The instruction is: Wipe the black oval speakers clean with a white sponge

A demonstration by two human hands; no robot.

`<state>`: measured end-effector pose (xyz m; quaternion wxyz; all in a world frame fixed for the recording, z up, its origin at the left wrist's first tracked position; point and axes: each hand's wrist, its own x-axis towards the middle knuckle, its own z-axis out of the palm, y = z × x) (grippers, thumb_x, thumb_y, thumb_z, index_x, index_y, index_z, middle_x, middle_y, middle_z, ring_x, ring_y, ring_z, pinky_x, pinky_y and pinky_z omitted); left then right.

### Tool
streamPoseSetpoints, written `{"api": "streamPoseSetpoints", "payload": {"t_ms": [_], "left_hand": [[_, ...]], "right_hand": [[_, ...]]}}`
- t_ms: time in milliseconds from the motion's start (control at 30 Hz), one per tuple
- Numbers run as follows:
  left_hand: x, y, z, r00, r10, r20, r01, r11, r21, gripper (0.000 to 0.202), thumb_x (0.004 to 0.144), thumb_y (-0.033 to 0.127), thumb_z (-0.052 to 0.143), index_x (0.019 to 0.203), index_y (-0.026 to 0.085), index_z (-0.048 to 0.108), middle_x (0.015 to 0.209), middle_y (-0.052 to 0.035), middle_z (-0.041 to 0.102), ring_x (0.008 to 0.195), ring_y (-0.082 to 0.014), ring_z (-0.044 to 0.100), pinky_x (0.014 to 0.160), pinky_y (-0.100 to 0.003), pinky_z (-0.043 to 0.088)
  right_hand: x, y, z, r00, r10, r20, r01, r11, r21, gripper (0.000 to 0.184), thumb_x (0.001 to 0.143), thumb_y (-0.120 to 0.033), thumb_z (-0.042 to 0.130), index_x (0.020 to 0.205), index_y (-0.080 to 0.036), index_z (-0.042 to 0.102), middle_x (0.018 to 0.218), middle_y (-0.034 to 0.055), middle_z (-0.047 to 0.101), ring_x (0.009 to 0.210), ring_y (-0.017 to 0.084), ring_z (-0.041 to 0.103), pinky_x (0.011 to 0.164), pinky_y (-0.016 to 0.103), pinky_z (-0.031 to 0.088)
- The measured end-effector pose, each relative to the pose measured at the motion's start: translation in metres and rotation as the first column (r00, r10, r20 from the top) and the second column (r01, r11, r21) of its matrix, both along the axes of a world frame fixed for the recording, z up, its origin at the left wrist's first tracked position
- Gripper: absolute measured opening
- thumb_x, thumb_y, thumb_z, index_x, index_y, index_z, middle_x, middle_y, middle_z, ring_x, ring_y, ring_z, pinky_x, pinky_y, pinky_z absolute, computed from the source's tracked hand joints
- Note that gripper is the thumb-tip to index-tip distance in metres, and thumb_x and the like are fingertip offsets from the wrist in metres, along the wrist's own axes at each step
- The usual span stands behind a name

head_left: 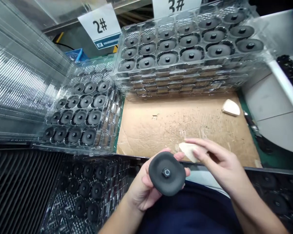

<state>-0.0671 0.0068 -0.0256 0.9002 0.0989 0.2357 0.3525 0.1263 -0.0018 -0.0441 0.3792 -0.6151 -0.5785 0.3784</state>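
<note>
A white card [97, 26] up left of the middle with big black 2#, a blue strip [107, 40] on it with words too small to read, a white card [177, 7] at the top middle with big black 3#

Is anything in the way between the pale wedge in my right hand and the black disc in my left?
Only at the rim: the left hand's fingers curl around the edge of the matte black rounded disc, beside the pale cream wedge-shaped pad in the right hand. The disc's upward face, around its central hub, is uncovered.
</note>
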Motion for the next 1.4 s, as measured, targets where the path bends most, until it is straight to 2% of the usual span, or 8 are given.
{"api": "streamPoseSetpoints", "payload": {"t_ms": [100,233,500,767,967,1167,1300,1400], "left_hand": [[-0.001,0.0,-0.003,0.998,-0.012,0.065,0.012,1.0,0.007,0.058,0.06,0.039,0.082,0.113,0.027,0.065,0.122,-0.0045,0.066,0.101,-0.0225,0.067,0.078,-0.026,0.056],[0.0,-0.001,-0.004,0.994,-0.022,0.112,0.017,0.999,0.041,0.057,0.064,0.037,0.08,0.117,0.024,0.062,0.12,-0.0046,0.068,0.104,-0.0231,0.066,0.082,-0.028,0.056],[-0.002,-0.007,-0.002,0.994,-0.029,0.107,0.018,0.995,0.103,0.056,0.065,0.037,0.078,0.118,0.025,0.062,0.119,-0.0037,0.069,0.104,-0.023,0.067,0.085,-0.028,0.055],[0.004,-0.01,0.001,0.997,-0.021,0.08,0.007,0.984,0.176,0.055,0.066,0.039,0.077,0.117,0.025,0.063,0.117,-0.003,0.07,0.102,-0.0212,0.068,0.088,-0.028,0.053],[0.007,-0.011,-0.004,0.986,0.141,-0.087,-0.13,0.984,0.118,0.054,0.063,0.032,0.081,0.114,0.025,0.064,0.117,-0.0031,0.07,0.104,-0.021,0.066,0.087,-0.025,0.053],[0.009,-0.005,-0.009,0.933,0.263,-0.245,-0.266,0.964,0.025,0.05,0.065,0.036,0.078,0.111,0.022,0.065,0.116,-0.006,0.069,0.108,-0.0241,0.064,0.093,-0.031,0.05],[0.012,-0.004,-0.01,0.928,0.246,-0.281,-0.261,0.965,-0.016,0.052,0.064,0.036,0.079,0.111,0.02,0.065,0.117,-0.007,0.068,0.107,-0.0246,0.064,0.095,-0.033,0.05],[0.017,-0.007,-0.01,0.919,0.239,-0.313,-0.248,0.969,0.011,0.056,0.062,0.035,0.081,0.113,0.02,0.064,0.118,-0.0076,0.067,0.109,-0.0244,0.063,0.095,-0.033,0.049]], "right_hand": [[-0.003,-0.021,-0.021,0.998,0.047,-0.036,-0.052,0.986,-0.156,0.027,0.091,-0.037,0.052,0.107,-0.023,0.069,0.108,0.0074,0.07,0.099,0.025,0.065,0.071,0.034,0.055],[-0.004,-0.029,-0.033,0.997,0.068,0.024,-0.061,0.978,-0.2,0.028,0.091,-0.036,0.05,0.108,-0.023,0.069,0.109,0.0081,0.07,0.099,0.025,0.065,0.071,0.034,0.056],[0.006,-0.018,-0.033,0.99,0.047,0.131,-0.025,0.985,-0.17,0.031,0.091,-0.036,0.048,0.113,-0.022,0.066,0.108,0.0069,0.07,0.086,0.021,0.067,0.066,0.031,0.055],[0.0,-0.024,-0.03,0.989,0.121,0.088,-0.105,0.98,-0.168,0.03,0.091,-0.032,0.045,0.104,-0.021,0.07,0.104,0.0076,0.072,0.095,0.024,0.067,0.068,0.032,0.055],[-0.002,-0.026,-0.035,0.991,0.108,0.084,-0.093,0.982,-0.163,0.031,0.089,-0.033,0.045,0.102,-0.02,0.071,0.098,0.0076,0.073,0.079,0.022,0.068,0.066,0.031,0.055],[-0.001,-0.022,-0.046,0.992,0.077,0.095,-0.065,0.991,-0.121,0.032,0.09,-0.034,0.046,0.104,-0.019,0.071,0.091,0.0079,0.072,0.076,0.021,0.067,0.061,0.03,0.052],[0.003,-0.013,-0.029,0.993,0.044,0.106,-0.037,0.997,-0.075,0.029,0.09,-0.033,0.049,0.107,-0.021,0.07,0.083,0.0045,0.07,0.058,0.015,0.058,0.053,0.027,0.046],[-0.006,-0.008,0.005,0.998,-0.023,0.055,0.016,0.992,0.124,0.025,0.091,-0.027,0.053,0.111,-0.022,0.066,0.096,0.0039,0.069,0.071,0.015,0.061,0.058,0.025,0.046]]}}
